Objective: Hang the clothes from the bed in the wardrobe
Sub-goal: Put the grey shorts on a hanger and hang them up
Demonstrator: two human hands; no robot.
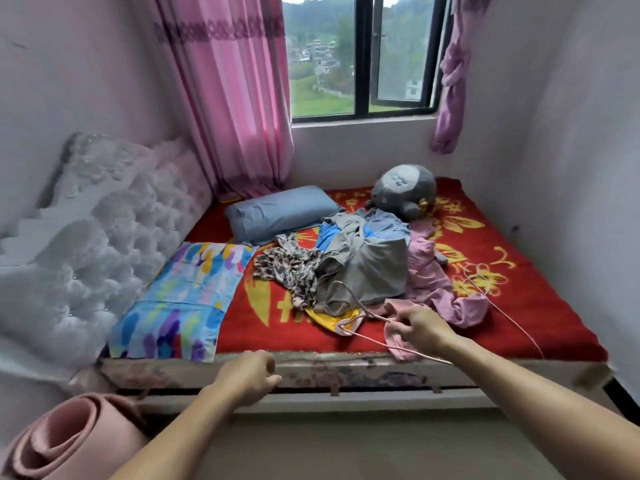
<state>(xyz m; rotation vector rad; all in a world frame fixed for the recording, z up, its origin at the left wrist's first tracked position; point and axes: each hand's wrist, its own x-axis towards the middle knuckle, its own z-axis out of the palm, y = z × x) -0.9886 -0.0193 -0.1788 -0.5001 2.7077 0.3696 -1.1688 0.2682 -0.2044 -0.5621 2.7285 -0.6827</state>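
Working at the near edge of the bed [502, 367], we are fitting a garment onto a hanger. Our right hand [420, 329] is pinching the thin pink hanger [346, 325] near its neck, fingers curled, with a small pink garment [398, 344] bunched under the fingers and draping over the bed edge; whether the wire is already inside the garment we cannot tell. Our left hand [247, 374] is hovering just before the bed rim, loosely curled and holding nothing. The next move, as we are judging it, is calling for the left hand to spread the garment's opening so the hanger's shoulders can slide in, then a turn toward the wardrobe, which is lying outside the view. The clothes pile [363, 268] is lying mid-bed against the hanger's hook, so the wire may catch the grey cloth on lifting. A plush toy [405, 190], a blue pillow [280, 213] and a thin cord [502, 308] are lying around the pile; a rolled pink mat [69, 438] is resting on the floor at lower left.
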